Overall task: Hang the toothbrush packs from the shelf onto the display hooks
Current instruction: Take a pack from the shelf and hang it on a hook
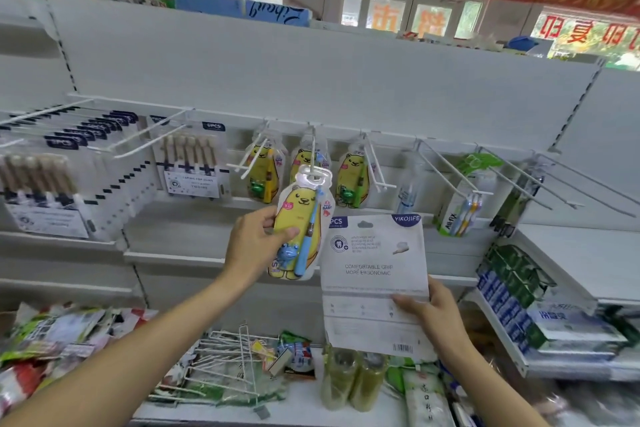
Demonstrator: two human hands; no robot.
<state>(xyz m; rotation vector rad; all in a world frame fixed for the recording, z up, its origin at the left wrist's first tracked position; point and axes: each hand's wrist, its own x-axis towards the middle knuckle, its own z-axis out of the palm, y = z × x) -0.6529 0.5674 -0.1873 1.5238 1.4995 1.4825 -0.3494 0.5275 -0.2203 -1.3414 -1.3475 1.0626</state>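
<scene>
My left hand (254, 246) grips a yellow bear-shaped kids' toothbrush pack (300, 225) with a blue brush and frog toy. Its white hang tab sits at the tip of the middle display hook (313, 152). My right hand (434, 314) holds a flat grey multi-brush pack (375, 284) by its lower right side, back facing me, just right of the bear pack. Three more bear packs (349, 180) hang on the hooks behind. Grey six-piece packs (194, 163) hang on hooks at the left.
Bare white hooks (446, 165) stick out at the right, with a green-topped brush pack (462, 198) among them. The lower shelf (301, 402) holds loose spare hooks, snack bags and green bottles. Boxed toothpaste (512, 291) fills the right shelf.
</scene>
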